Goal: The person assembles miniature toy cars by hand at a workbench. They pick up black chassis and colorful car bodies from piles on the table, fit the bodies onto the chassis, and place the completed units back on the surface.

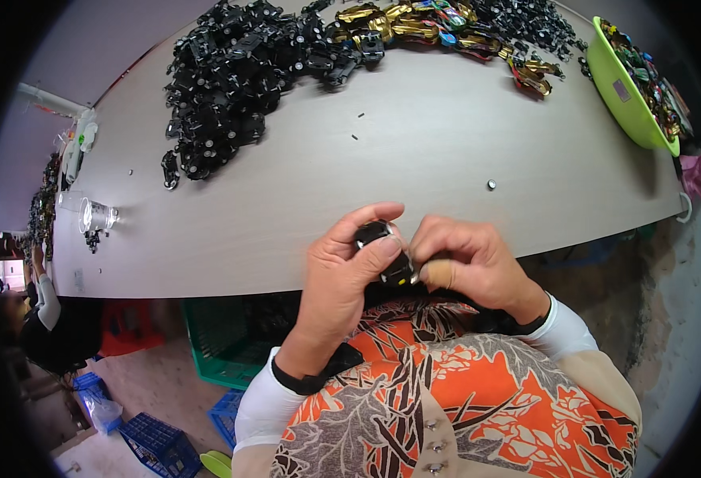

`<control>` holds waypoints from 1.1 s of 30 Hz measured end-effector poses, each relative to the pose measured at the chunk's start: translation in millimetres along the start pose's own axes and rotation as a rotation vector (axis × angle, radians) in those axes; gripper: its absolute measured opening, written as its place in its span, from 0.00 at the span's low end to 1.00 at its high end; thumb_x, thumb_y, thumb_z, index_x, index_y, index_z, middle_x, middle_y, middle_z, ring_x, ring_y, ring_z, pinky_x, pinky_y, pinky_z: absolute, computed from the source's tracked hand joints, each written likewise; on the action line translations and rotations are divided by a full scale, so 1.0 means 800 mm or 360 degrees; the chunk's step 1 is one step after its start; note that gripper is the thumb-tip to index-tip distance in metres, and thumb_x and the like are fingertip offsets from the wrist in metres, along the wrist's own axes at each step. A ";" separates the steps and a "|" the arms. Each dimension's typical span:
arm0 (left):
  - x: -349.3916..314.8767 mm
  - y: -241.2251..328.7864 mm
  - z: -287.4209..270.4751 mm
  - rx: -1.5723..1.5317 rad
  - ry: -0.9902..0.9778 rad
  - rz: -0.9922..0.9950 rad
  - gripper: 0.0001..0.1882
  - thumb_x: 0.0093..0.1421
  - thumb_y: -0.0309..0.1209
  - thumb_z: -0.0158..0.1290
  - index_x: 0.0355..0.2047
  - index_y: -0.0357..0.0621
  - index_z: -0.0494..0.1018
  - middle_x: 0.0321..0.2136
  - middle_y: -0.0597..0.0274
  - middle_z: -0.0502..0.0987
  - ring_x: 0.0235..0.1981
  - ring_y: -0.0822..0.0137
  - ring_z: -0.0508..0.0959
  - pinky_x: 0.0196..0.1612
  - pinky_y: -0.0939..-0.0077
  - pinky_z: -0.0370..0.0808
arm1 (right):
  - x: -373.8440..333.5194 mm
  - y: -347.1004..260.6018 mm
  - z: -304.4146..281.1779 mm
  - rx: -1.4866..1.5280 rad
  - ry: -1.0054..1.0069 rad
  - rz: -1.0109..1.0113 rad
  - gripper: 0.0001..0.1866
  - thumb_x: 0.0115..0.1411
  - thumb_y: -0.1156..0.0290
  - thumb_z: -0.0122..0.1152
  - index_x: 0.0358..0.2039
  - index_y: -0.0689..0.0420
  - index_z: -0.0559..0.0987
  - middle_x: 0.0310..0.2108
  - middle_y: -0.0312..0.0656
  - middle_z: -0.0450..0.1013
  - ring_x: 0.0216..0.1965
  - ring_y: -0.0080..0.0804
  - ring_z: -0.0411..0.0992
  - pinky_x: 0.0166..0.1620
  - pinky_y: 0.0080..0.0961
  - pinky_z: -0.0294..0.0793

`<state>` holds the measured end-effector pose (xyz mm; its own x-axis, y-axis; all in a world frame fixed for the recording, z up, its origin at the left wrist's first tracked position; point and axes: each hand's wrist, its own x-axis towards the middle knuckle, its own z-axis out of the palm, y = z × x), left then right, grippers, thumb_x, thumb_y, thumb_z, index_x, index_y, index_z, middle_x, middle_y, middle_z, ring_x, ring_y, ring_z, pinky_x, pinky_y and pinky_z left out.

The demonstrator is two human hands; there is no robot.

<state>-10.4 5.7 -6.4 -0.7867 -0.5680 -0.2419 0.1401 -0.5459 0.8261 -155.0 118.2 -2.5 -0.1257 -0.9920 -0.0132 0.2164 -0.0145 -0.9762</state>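
Observation:
My left hand (336, 261) is closed around a small black toy car (396, 269), its thumb lying across the top. The car is tilted over the table's front edge, and a yellow spot shows at its near end. My right hand (474, 259) meets the car from the right, thumb and forefinger pinched at its near end. A tan wrap covers that thumb's tip. Whatever sits between the right fingertips is too small and hidden to name. Beyond the right hand, a small silvery round part (491, 185) lies on the table.
Black toy car chassis (227, 80) are heaped at the far left, with gold car bodies (414, 30) beside them. A lime-green basin (631, 103) of car parts stands at right. Clear cup (97, 215) at left; green crate (216, 350) below the edge. Another person (51, 307) sits far left.

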 end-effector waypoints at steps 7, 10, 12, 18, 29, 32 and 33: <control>-0.009 0.010 0.000 -0.0027 -0.0128 -0.0125 0.15 0.57 0.26 0.53 0.44 0.35 0.67 0.32 0.58 0.72 0.31 0.73 0.75 0.31 0.84 0.74 | 0.001 -0.011 -0.013 -0.0122 0.0162 -0.0046 0.03 0.54 0.81 0.55 0.30 0.63 0.73 0.29 0.35 0.67 0.25 0.16 0.64 0.28 0.13 0.65; -0.008 0.011 -0.010 0.0142 -0.0152 -0.0188 0.14 0.54 0.24 0.54 0.41 0.36 0.67 0.28 0.58 0.74 0.26 0.73 0.75 0.25 0.85 0.74 | 0.005 -0.015 -0.022 0.0036 0.0102 -0.0049 0.03 0.54 0.81 0.55 0.30 0.63 0.73 0.29 0.35 0.67 0.25 0.16 0.64 0.26 0.12 0.66; -0.009 0.008 -0.010 0.0144 -0.0157 -0.0232 0.13 0.52 0.22 0.55 0.38 0.36 0.68 0.24 0.60 0.75 0.21 0.75 0.74 0.21 0.88 0.71 | 0.006 -0.018 -0.022 0.0094 0.0064 -0.0016 0.03 0.54 0.81 0.56 0.30 0.64 0.73 0.29 0.35 0.67 0.25 0.16 0.64 0.26 0.13 0.66; -0.011 0.003 -0.007 0.0211 -0.0175 -0.0223 0.12 0.50 0.24 0.56 0.36 0.37 0.70 0.25 0.63 0.74 0.21 0.80 0.71 0.20 0.92 0.64 | 0.008 -0.014 -0.013 0.0188 -0.0063 0.0096 0.04 0.54 0.80 0.57 0.31 0.63 0.74 0.29 0.33 0.68 0.25 0.14 0.65 0.26 0.12 0.66; -0.019 0.012 -0.005 0.1147 -0.0229 0.0104 0.08 0.49 0.23 0.55 0.30 0.36 0.71 0.21 0.62 0.74 0.24 0.77 0.71 0.28 0.81 0.69 | -0.002 0.003 -0.005 -0.0486 -0.0088 0.0151 0.06 0.57 0.71 0.59 0.31 0.59 0.74 0.21 0.31 0.67 0.25 0.14 0.63 0.27 0.15 0.64; -0.028 0.008 -0.012 0.1230 -0.0198 0.0135 0.08 0.48 0.24 0.56 0.30 0.35 0.71 0.22 0.65 0.74 0.25 0.78 0.70 0.29 0.82 0.68 | 0.002 0.005 0.004 -0.0609 -0.0147 0.0178 0.07 0.55 0.72 0.60 0.31 0.61 0.73 0.21 0.36 0.68 0.25 0.18 0.63 0.28 0.19 0.64; -0.035 0.007 -0.016 0.1243 -0.0155 0.0073 0.09 0.48 0.24 0.56 0.30 0.35 0.71 0.23 0.68 0.73 0.27 0.80 0.68 0.31 0.84 0.67 | 0.004 0.008 0.008 -0.0630 -0.0190 0.0163 0.07 0.55 0.72 0.60 0.31 0.61 0.73 0.21 0.36 0.68 0.25 0.18 0.63 0.28 0.20 0.64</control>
<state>20.6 10.8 -1.8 -0.8444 -0.5035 -0.1830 -0.2607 0.0878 0.9614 -148.2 114.3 -7.3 -0.0046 -0.9937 -0.1117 -0.1697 0.1108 -0.9792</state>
